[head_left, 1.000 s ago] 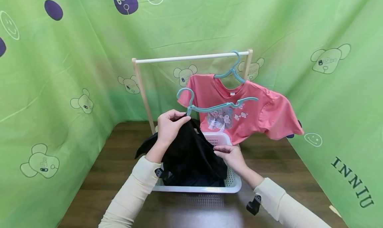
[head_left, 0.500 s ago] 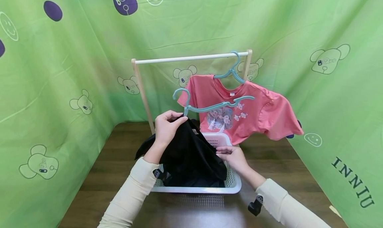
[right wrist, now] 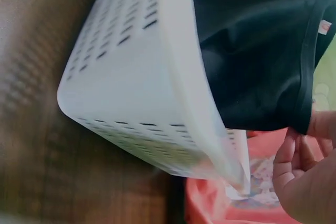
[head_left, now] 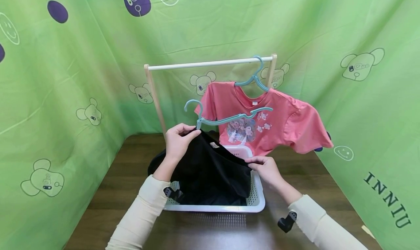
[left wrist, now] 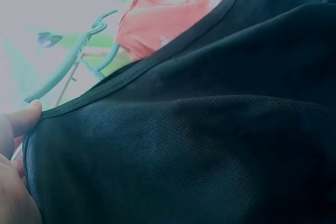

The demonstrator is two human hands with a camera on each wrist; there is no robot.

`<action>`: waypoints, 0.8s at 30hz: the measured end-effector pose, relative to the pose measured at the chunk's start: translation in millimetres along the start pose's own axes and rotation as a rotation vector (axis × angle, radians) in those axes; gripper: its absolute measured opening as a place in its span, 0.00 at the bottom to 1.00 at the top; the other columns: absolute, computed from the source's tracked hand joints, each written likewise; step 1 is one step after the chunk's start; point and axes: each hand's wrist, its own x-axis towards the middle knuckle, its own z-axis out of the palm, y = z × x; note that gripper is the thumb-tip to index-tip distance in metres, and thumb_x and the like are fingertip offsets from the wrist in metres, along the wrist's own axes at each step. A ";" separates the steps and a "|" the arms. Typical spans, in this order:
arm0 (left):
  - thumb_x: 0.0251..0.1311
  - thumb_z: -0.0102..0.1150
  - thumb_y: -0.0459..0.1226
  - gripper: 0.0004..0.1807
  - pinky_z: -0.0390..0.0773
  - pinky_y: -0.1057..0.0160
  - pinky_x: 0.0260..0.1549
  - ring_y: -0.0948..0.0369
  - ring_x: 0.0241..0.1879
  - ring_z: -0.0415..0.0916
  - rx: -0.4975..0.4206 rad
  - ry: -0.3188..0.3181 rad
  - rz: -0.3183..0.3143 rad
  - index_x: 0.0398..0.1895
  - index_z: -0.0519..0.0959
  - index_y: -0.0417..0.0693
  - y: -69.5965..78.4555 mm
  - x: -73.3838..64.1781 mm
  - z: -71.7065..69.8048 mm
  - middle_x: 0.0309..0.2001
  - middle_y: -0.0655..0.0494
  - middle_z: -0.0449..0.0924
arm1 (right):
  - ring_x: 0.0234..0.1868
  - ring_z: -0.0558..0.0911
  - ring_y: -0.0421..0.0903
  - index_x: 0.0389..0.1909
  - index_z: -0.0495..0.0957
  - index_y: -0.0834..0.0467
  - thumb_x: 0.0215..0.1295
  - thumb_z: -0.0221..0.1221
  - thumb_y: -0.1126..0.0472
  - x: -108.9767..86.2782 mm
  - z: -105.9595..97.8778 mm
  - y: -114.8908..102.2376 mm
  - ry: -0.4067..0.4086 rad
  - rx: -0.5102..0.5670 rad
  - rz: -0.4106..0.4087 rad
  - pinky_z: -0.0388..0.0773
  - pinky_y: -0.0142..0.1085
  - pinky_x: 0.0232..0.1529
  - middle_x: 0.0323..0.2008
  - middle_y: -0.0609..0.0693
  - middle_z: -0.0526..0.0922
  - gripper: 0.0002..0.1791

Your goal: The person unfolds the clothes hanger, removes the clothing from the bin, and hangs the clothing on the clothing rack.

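Note:
A black shirt (head_left: 210, 173) with a small white neck label lies partly in a white plastic basket (head_left: 213, 208), its upper part lifted. My left hand (head_left: 177, 142) pinches the left end of its neckline, thumb on top, close to a light blue hanger (head_left: 223, 121). One arm of that hanger goes down into the shirt and is hidden; its hook and other arm stick out above the cloth. At the neckline's right end, my right hand (head_left: 267, 170) pinches the edge between thumb and fingers. In the left wrist view the black neckline (left wrist: 152, 61) runs taut between both hands.
Behind the basket stands a small rack with a white bar (head_left: 203, 64) and wooden posts. A pink T-shirt (head_left: 285, 108) hangs at its right on another blue hanger (head_left: 255, 77). Green printed cloth (head_left: 328, 31) surrounds the brown wooden table (head_left: 108, 191).
My left hand has shifted slightly left and down with the hanger. The right hand has moved right and a little up, drawing the shirt's neckline out straighter.

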 end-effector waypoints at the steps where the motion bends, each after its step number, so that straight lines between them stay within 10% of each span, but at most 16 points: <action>1: 0.47 0.71 0.23 0.07 0.76 0.73 0.28 0.65 0.26 0.78 -0.005 -0.002 0.001 0.30 0.83 0.27 -0.2 -0.3 -0.9 0.30 0.36 0.83 | 0.31 0.76 0.37 0.39 0.84 0.70 0.60 0.60 0.73 0.0 -2.1 -0.4 -0.004 -0.015 -0.011 0.76 0.29 0.33 0.38 0.58 0.85 0.08; 16: 0.48 0.71 0.24 0.07 0.77 0.72 0.29 0.67 0.27 0.79 -0.030 -0.055 -0.031 0.31 0.83 0.27 -13.6 -3.7 -11.9 0.31 0.37 0.84 | 0.24 0.77 0.37 0.46 0.82 0.71 0.64 0.57 0.73 1.9 -34.5 -10.4 -0.062 -0.068 -0.095 0.70 0.29 0.22 0.40 0.62 0.84 0.11; 24: 0.49 0.71 0.24 0.07 0.78 0.72 0.31 0.67 0.28 0.79 0.003 -0.098 -0.024 0.31 0.84 0.28 -13.7 -6.1 -18.7 0.31 0.38 0.84 | 0.36 0.77 0.33 0.50 0.81 0.68 0.62 0.65 0.64 2.6 -49.5 -20.3 -0.034 -0.045 -0.111 0.75 0.25 0.33 0.43 0.58 0.85 0.17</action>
